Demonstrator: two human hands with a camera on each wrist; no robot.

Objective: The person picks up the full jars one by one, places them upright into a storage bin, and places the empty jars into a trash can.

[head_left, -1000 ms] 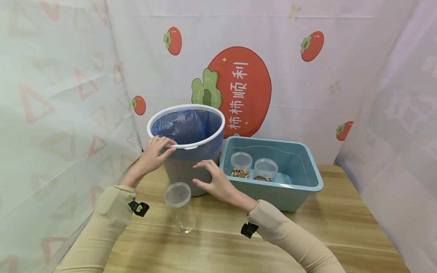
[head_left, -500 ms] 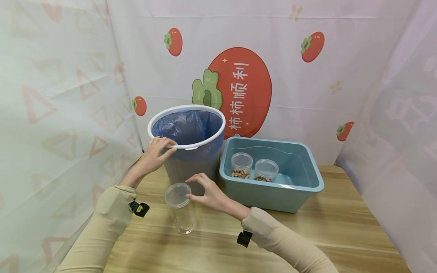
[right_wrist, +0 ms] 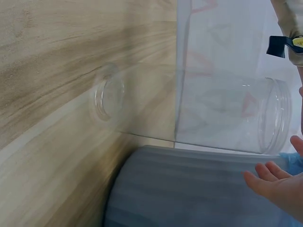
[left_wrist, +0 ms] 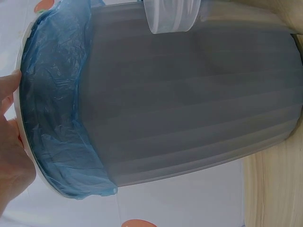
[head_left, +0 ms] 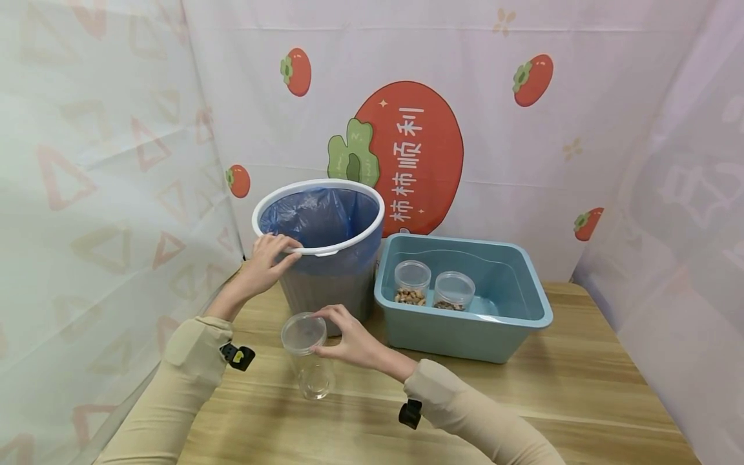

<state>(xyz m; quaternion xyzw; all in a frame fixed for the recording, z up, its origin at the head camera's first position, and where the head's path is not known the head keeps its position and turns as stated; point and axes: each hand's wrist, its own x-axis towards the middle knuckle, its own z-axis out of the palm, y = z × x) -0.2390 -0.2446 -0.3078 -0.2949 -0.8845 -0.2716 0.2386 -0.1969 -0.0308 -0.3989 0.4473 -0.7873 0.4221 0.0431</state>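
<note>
My left hand (head_left: 264, 263) holds the white rim of a grey trash can (head_left: 325, 290) lined with a blue bag (head_left: 314, 213). In the left wrist view its fingers (left_wrist: 9, 85) lie at that rim. A tall clear jar (head_left: 314, 374) with a lid (head_left: 304, 332) stands upright in front of the can. My right hand (head_left: 351, 339) is at the lid, index finger by its far edge and thumb by its near edge. In the right wrist view the fingers of that hand (right_wrist: 279, 187) are spread beside the top of the jar, not curled round it.
A blue-green plastic tub (head_left: 465, 336) stands right of the can. Inside are two clear lidded jars, one with peanuts (head_left: 411, 296), the other with darker small pieces (head_left: 450, 305). Printed cloth (head_left: 511, 161) hangs behind the wooden table (head_left: 558, 387) and along its sides.
My right hand has moved left and down from beside the trash can to the lid of the tall jar. The left hand stays on the rim.
</note>
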